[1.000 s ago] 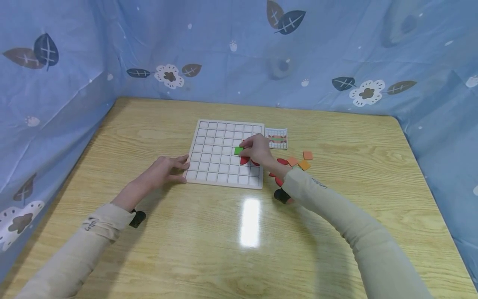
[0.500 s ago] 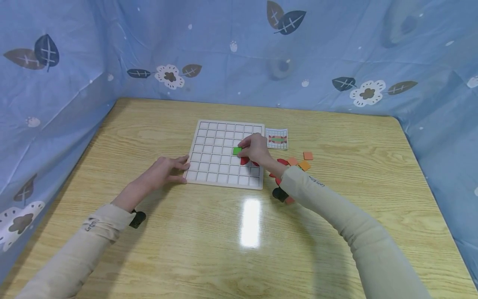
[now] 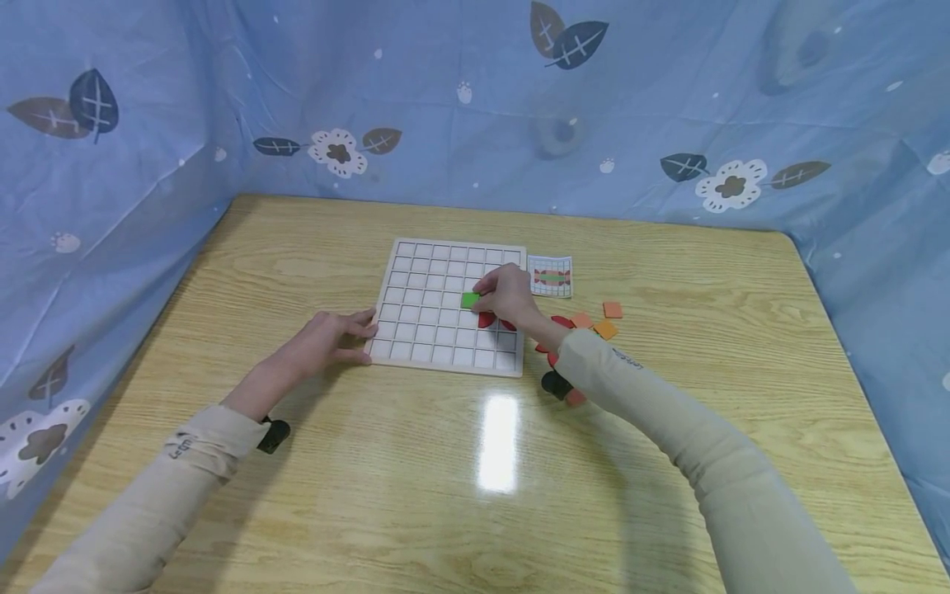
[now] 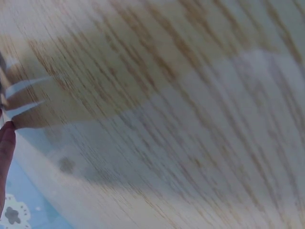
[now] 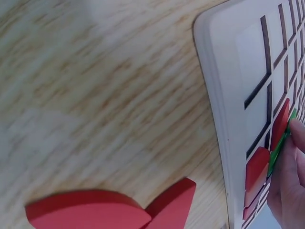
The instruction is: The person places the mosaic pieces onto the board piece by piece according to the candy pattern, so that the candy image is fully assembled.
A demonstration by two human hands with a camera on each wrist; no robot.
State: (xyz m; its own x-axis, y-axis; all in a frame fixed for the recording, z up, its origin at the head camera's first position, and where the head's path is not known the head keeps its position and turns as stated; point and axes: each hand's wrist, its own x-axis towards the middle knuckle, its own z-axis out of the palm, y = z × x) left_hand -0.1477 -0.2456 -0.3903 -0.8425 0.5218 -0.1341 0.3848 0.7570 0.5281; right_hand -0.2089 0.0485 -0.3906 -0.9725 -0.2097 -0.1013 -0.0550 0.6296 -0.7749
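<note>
Head view: a green tile (image 3: pixel 470 300) was pinched at its edge in the right hand (image 3: pixel 508 299) grip over the grid board (image 3: pixel 416 330), which was steadied by the left hand (image 3: pixel 326 340), fingers flat. The tile was judged light, stiff, thin, best taken by opposite edges.

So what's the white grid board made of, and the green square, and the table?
The grid board looks like painted wood or board, matte white, with a thick rounded edge. The green square under the right hand seems thin foam or painted wood; its flat, even colour leaves that open. The table shows glossy wood grain, possibly laminate, with a bright glare patch.
</note>
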